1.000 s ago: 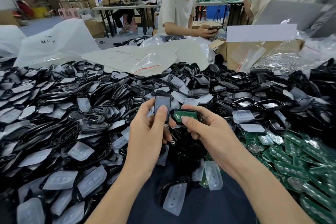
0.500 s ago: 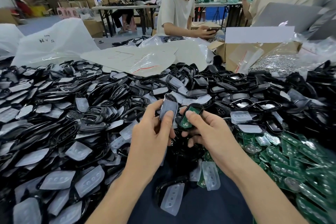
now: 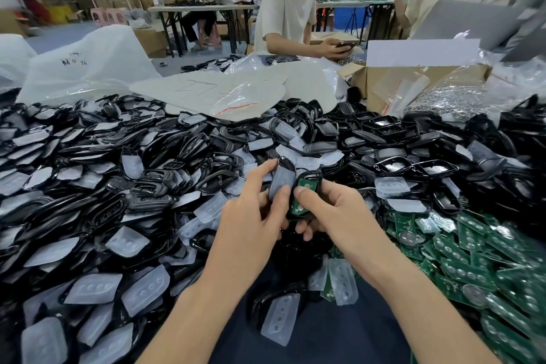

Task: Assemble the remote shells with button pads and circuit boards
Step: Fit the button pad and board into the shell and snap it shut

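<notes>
Left hand (image 3: 251, 221): thumb and fingertips pinch a black shell with button pad (image 3: 282, 179), held upright over the heap with the translucent pad seated in its hollow.
Right hand (image 3: 339, 216): the thumb presses on top and the fingers curl beneath a shell with circuit board (image 3: 303, 186), the green board lying inside it.
Between the hands: the two shells stand side by side (touching or a hair apart, I cannot tell).
Cardboard box (image 3: 363, 80): open at the far right, with a clear zip bag (image 3: 396, 91) leaning in it.
Bag of silvery parts (image 3: 449, 103): just beside that box.
Shell pile (image 3: 133, 162): black shells and loose pads, left and middle.
Circuit board pile (image 3: 487, 260): green boards heaped at the right.
Near shell (image 3: 258, 303): on the dark blue cover (image 3: 325, 340), with a pad resting in it.
</notes>
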The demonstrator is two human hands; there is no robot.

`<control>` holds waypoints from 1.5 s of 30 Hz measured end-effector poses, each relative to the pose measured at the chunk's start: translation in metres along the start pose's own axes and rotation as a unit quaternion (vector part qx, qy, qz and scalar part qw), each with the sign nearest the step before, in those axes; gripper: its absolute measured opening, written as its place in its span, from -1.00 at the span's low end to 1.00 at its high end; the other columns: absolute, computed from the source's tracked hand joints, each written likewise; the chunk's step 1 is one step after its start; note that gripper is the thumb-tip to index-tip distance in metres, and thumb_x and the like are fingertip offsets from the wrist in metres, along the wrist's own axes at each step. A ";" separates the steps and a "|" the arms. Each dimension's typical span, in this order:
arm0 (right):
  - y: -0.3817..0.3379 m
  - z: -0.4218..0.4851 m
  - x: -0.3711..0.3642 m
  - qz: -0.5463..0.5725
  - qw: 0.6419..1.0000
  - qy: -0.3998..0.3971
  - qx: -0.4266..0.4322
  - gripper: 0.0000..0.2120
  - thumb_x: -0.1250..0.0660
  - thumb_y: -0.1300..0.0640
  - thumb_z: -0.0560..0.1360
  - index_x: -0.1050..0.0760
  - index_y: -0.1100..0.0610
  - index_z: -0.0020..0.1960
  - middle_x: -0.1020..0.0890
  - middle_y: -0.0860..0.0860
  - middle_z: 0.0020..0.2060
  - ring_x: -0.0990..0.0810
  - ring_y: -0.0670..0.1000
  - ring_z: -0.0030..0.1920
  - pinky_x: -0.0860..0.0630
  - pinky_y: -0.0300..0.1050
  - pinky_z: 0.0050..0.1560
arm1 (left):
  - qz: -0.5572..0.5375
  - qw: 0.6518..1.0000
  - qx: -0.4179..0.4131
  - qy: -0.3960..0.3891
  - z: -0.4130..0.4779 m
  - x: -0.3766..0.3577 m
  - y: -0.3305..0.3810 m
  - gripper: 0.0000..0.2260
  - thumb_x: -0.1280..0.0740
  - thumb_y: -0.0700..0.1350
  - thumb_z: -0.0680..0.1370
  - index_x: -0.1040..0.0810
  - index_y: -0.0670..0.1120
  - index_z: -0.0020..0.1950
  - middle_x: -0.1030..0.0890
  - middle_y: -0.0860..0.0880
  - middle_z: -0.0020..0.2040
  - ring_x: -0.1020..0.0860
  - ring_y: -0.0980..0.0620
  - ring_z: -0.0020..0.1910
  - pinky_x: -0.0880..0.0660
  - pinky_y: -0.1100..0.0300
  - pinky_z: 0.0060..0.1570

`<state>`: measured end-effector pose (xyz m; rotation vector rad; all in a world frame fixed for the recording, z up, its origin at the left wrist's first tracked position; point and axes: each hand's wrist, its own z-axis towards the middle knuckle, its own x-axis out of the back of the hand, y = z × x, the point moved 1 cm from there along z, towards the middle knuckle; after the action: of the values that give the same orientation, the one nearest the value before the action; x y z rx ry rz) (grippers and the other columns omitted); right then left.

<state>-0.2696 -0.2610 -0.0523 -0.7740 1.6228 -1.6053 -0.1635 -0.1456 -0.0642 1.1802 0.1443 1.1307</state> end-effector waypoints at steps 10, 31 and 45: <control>0.001 -0.001 0.001 0.028 0.999 -0.034 -0.018 -0.73 -0.31 0.03 0.64 -0.64 0.23 0.08 -0.72 0.09 -0.16 -0.64 0.00 -0.27 -0.58 -0.22 -0.24 | 0.074 0.997 -0.030 -0.004 0.001 0.001 0.000 -0.62 -0.19 0.17 0.58 -0.25 0.34 0.39 -0.56 0.08 -0.37 -0.54 0.06 -0.42 -0.53 -0.06 -0.32; 0.004 0.003 -0.004 0.111 0.990 -0.066 -0.055 -0.60 -0.39 -0.08 0.48 -0.60 0.27 0.04 -0.68 0.05 -0.20 -0.64 -0.02 -0.23 -0.59 -0.23 -0.20 | 0.187 0.978 -0.031 -0.086 0.000 0.008 0.006 -0.39 0.11 0.31 0.54 -0.19 0.21 0.58 -0.42 0.13 -0.42 -0.45 0.09 -0.40 -0.36 0.14 -0.33; 0.003 0.003 -0.008 0.149 0.987 -0.057 -0.034 -0.66 -0.45 -0.08 0.51 -0.69 0.21 0.03 -0.67 0.09 -0.13 -0.64 -0.01 -0.14 -0.61 -0.21 -0.09 | 0.117 0.981 -0.069 -0.137 -0.007 0.007 0.008 -0.53 0.18 0.30 0.61 0.11 0.47 0.54 -0.52 0.47 -0.15 -0.54 0.29 -0.14 -0.39 0.37 -0.24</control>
<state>-0.2630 -0.2562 -0.0548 -0.6127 1.6311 -1.2787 -0.1691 -0.1360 -0.0584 1.2377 -0.2862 1.1486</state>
